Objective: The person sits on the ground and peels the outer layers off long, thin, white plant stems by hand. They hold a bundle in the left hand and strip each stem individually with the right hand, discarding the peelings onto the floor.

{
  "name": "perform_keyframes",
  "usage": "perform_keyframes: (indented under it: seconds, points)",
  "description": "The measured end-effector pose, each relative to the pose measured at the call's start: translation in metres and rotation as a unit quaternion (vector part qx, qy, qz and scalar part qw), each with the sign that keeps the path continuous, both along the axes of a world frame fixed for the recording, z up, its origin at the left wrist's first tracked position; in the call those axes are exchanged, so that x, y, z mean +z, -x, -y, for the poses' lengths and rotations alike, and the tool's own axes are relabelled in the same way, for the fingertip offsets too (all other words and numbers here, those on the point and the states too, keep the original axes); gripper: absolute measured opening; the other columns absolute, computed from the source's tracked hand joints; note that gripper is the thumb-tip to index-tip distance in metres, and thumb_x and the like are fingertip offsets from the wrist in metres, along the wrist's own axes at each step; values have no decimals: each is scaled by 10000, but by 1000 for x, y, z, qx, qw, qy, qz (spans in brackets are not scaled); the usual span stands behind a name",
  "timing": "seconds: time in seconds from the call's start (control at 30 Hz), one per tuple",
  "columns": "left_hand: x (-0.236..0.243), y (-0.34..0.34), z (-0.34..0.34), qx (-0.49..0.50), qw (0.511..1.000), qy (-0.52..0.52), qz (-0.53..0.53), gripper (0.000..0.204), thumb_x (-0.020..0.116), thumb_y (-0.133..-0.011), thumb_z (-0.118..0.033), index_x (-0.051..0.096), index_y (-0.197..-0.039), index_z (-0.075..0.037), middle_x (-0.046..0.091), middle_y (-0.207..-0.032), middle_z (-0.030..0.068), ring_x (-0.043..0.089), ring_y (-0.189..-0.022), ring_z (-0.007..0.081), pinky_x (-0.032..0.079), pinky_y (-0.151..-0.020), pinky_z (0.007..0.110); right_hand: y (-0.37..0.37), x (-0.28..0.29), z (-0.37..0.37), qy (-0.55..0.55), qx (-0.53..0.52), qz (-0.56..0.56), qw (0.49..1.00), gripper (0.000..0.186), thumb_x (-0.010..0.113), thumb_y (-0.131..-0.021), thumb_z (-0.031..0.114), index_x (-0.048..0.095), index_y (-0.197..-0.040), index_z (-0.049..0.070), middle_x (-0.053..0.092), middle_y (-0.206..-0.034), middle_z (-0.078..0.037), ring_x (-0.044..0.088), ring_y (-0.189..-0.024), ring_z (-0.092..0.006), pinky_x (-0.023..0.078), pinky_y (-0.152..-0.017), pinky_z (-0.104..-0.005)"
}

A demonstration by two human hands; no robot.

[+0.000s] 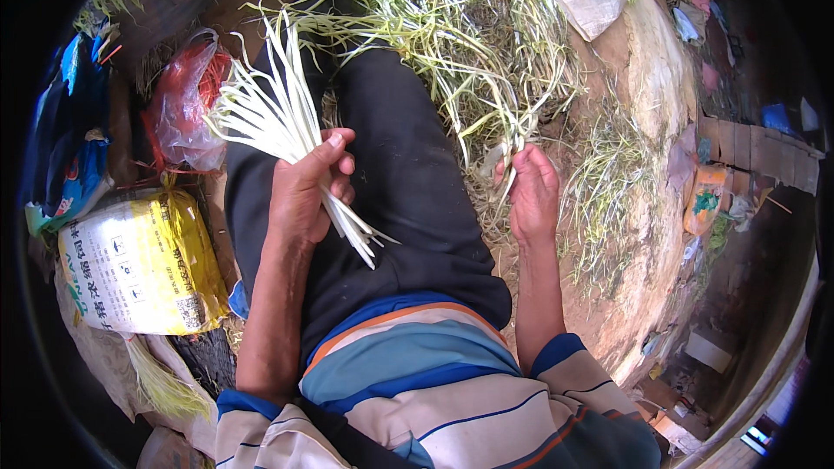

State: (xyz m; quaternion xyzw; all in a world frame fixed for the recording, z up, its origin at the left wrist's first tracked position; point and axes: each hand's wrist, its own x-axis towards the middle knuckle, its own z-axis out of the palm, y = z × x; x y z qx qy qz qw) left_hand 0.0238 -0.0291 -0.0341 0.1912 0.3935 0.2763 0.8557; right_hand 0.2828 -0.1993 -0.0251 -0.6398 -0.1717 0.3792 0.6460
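Observation:
My left hand (311, 182) is closed around a bunch of pale chive-like stalks (282, 113) over my lap. The white stalk ends fan out above the thumb, and a few thin ends stick out below the fist. To the right, my right hand (532, 187) is closed, pinching a few yellow-green stalks (512, 130) between thumb and fingers. These trail up into a large heap of long yellow-green leafy stalks (486, 26) on the ground beside my leg. Some long leaves from the heap reach across toward the bunch.
At the left lie a yellow and white printed sack (143, 265) and a clear plastic bag of red strings (191, 104). A tied bundle of stalks (165, 378) lies below the sack. Loose leaves (599, 200) litter the earth at right, near a brick edge (764, 152).

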Motion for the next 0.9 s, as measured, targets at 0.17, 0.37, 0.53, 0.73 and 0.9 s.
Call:
perform_keyframes:
  seconds: [0.17,0.37,0.53,0.73,0.9]
  points:
    - [1,-2,-1,-37,999,-19,-33,281,746,-965,-172,680,-1161,19,744,-845,113,577,-541,106,458,-493,250,65,29,-13,40,189,122,974,100,698,-1014,107,664,-1039,16,642,-909,-21,556,-778,-87,477,-703,-265]
    - [0,-1,0,-94,993,-42,-56,355,771,-949,-196,675,-1197,39,777,-933,141,715,-721,142,480,-521,230,95,31,-34,71,298,264,914,215,802,-907,62,695,-1081,-4,628,-946,-40,571,-799,-110,479,-713,-266]
    - [-4,-2,0,-112,990,-54,-60,374,805,-912,-137,657,-1217,21,769,-944,139,736,-755,161,527,-546,226,99,27,-39,119,299,318,892,268,816,-856,71,701,-1092,16,647,-944,-77,630,-772,-167,516,-704,-306]
    - [-7,-5,4,-90,992,-61,-69,322,794,-902,-86,672,-1183,11,767,-912,138,748,-763,184,567,-595,263,100,26,-41,168,340,353,855,313,820,-839,121,702,-1113,27,649,-939,-90,653,-776,-196,535,-717,-325]
    - [-8,-6,5,-77,990,-73,-88,296,811,-858,-50,692,-1117,30,775,-891,137,710,-703,152,516,-577,257,90,33,-43,143,299,221,917,302,825,-859,150,706,-1103,16,637,-950,-63,625,-795,-132,526,-732,-284]
